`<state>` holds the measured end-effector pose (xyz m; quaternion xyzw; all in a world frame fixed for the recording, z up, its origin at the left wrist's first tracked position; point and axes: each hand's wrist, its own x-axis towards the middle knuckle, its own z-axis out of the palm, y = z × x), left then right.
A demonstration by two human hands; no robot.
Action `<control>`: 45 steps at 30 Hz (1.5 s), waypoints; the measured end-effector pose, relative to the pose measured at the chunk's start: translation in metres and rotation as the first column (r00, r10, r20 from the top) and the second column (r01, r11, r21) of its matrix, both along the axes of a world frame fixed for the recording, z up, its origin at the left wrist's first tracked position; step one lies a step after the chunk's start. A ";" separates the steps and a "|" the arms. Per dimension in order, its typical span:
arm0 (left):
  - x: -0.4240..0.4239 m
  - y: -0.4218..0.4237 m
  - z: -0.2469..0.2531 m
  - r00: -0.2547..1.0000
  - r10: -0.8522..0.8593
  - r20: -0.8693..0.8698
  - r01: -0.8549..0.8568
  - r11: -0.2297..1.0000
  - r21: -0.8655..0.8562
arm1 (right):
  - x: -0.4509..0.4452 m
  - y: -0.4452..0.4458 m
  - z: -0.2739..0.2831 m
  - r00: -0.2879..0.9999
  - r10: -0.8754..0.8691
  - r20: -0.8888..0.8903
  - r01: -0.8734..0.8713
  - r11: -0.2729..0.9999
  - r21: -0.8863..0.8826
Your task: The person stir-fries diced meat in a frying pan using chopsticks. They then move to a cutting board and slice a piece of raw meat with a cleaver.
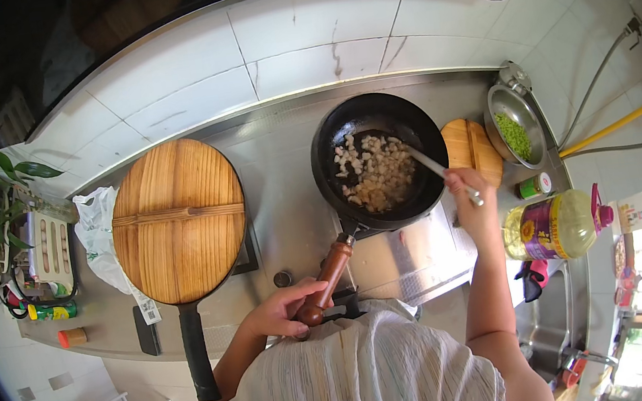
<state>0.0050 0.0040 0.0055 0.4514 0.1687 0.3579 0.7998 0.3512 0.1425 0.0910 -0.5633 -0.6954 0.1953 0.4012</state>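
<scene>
A black wok [322,164] stands over a burner on the steel counter. Small pale, partly browned chunks of food [380,172] lie across its bottom. My left hand [283,312] is wrapped loosely around the end of the wok's brown wooden handle [336,265]. In my right hand [471,200] is a metal cooking utensil [427,160], which slants down into the wok. Its working end is at the food and hard to make out. A second pan with a black handle [197,354] sits to the left, covered by a large wooden lid [182,241].
Right of the wok lie a small wooden lid [461,144], a steel bowl [493,113] of chopped green pieces [513,138], a jar [534,186] and a large oil bottle [558,225]. A sink [543,317] is at lower right. A phone-like dark slab [146,330] lies near the front-left edge.
</scene>
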 end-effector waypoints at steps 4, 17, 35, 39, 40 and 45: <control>0.001 0.000 0.004 1.000 0.001 0.012 -0.001 1.000 -0.019 | -0.011 -0.007 -0.004 0.986 0.117 -0.119 -0.136 0.977 -0.163; 0.000 -0.001 0.002 0.999 0.035 -0.029 -0.033 0.998 0.056 | -0.015 -0.018 0.000 0.979 0.087 -0.183 -0.121 0.976 -0.183; 0.006 -0.014 0.016 0.981 0.178 -0.073 -0.180 0.983 -0.023 | 0.001 -0.004 -0.015 0.975 -0.042 -0.219 0.021 0.995 -0.098; 0.005 -0.023 0.013 0.954 0.284 -0.097 -0.285 0.958 -0.004 | 0.008 0.003 -0.011 0.999 -0.028 -0.020 0.028 0.999 -0.018; 0.003 -0.025 0.011 0.937 0.333 -0.107 -0.336 0.942 -0.012 | 0.009 0.003 -0.015 1.000 0.026 -0.002 -0.026 1.000 -0.005; 0.001 -0.046 0.002 0.629 0.678 -0.381 -0.710 0.700 0.076 | 0.013 -0.005 0.000 0.960 0.183 -0.211 -0.240 0.927 -0.288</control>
